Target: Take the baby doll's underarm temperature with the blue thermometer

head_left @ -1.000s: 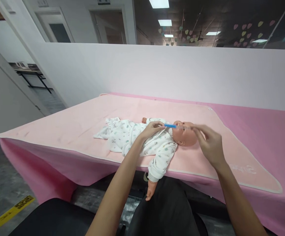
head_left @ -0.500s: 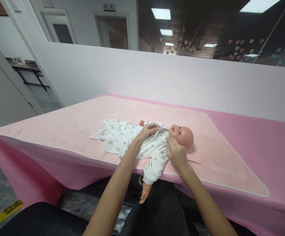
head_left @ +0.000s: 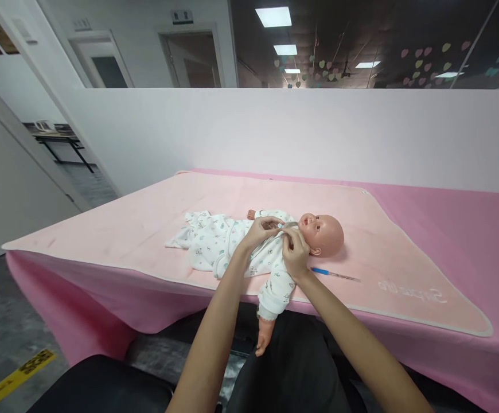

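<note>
1. The baby doll [head_left: 270, 258] lay on its back along the near side of the table, head [head_left: 329, 236] to my right. I judged that this turned its chest up and put the neckline within easy reach of both hands.
2. Its printed white top [head_left: 280, 282] was my centre of attention: the cloth bunched at the upper chest, just below the chin, where my fingers met. A small bright dot [head_left: 280, 225] showed there, perhaps a snap; it was too small to be sure.
3. My right hand [head_left: 290, 236] had thumb and fingertips pressed together, seemingly pinching the top's front edge, its wrist low so it cleared the chin.
4. My left hand [head_left: 267, 228] curled over the chest from the other side, probably to steady the cloth; I could not tell whether its fingertips pinched anything.
5. The doll's near forearm [head_left: 265, 334] hung past the table edge, likely because the body lay so close to it.
6. A blue-ended thermometer-like stick [head_left: 334, 274] lay on the mat near the head, beside my right wrist, apparently set aside to free my fingers.
7. The pale pink mat [head_left: 398, 252] lay over a deeper pink tablecloth [head_left: 468, 241], probably as padding.
</note>
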`<state>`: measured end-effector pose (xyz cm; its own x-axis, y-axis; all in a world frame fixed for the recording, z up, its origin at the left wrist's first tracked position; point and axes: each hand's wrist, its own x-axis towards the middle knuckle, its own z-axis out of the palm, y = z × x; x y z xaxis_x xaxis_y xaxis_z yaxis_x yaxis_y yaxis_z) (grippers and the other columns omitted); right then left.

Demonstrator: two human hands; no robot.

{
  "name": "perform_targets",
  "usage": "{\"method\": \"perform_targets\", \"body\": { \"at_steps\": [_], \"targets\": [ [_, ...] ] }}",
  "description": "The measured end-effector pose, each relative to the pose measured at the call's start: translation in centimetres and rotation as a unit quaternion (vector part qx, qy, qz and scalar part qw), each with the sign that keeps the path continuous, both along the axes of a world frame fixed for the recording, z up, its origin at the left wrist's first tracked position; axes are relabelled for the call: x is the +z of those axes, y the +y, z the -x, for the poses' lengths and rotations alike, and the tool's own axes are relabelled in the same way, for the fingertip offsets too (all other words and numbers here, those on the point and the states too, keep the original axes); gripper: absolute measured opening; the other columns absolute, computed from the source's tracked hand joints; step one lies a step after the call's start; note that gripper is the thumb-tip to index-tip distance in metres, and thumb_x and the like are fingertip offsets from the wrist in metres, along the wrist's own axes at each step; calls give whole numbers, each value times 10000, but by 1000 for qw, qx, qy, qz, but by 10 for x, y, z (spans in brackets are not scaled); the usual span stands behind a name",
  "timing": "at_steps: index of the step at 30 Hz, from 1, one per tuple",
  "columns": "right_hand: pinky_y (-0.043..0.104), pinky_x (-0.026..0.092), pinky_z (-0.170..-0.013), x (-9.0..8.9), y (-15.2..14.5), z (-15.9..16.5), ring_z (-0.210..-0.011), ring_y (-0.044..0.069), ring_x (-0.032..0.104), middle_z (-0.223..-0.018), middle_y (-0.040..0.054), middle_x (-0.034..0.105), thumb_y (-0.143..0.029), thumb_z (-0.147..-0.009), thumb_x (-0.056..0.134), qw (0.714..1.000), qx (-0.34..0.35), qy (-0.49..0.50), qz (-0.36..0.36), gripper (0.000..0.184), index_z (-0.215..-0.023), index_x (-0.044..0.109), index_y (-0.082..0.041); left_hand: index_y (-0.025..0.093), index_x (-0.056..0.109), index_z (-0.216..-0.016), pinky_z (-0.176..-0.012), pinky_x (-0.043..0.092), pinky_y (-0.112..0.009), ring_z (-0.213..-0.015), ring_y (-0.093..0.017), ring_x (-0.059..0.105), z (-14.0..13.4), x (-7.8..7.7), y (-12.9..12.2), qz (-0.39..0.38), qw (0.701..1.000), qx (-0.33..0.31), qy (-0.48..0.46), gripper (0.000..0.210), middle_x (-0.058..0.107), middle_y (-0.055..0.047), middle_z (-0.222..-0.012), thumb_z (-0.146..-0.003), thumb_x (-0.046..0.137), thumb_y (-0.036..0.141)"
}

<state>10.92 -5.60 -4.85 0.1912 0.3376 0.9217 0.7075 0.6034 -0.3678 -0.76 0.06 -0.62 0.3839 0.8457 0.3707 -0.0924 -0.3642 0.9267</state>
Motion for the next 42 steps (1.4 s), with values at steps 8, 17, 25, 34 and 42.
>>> {"method": "perform_targets", "body": {
  "at_steps": [8,17,25,34,42],
  "targets": [
    [270,504,-765,2,2,3,-850,145,607,-882,63,652,-170,-862,410,999,-11,19,47,220,-954,610,-163,128,709,-802,-747,456,-264,-831,-184,603,3,1,-4,-5,998,-41,43,220,695,-69,-836,-639,667,270],
    [282,506,-768,1,1,1,-864,151,606,-923,77,647,-182,-862,407,996,19,31,78,214,-964,594,-157,131,684,-975,-635,444,-227,-677,-121,569,6,0,-7,5,998,-50,46,415,671,-33,-738,-590,753,270],
    [247,494,-689,3,-1,1,-763,130,607,-856,62,647,-206,-875,411,996,12,19,90,197,-957,583,-156,132,721,-775,-766,468,-297,-796,-182,618,4,4,-14,30,999,7,35,245,700,-71,-794,-633,722,332],
    [249,483,-656,-2,2,0,-675,125,598,-853,56,661,-214,-859,415,994,7,14,110,197,-966,571,-160,137,713,-830,-796,472,-302,-854,-190,616,2,6,-17,25,998,42,25,282,702,-76,-882,-628,722,334],
    [263,485,-649,-1,1,0,-624,129,593,-867,50,674,-180,-824,408,991,15,17,128,230,-1010,543,-170,139,698,-819,-784,464,-286,-820,-166,612,1,3,-16,12,999,36,22,241,691,-64,-853,-655,700,315]
  ]
}}
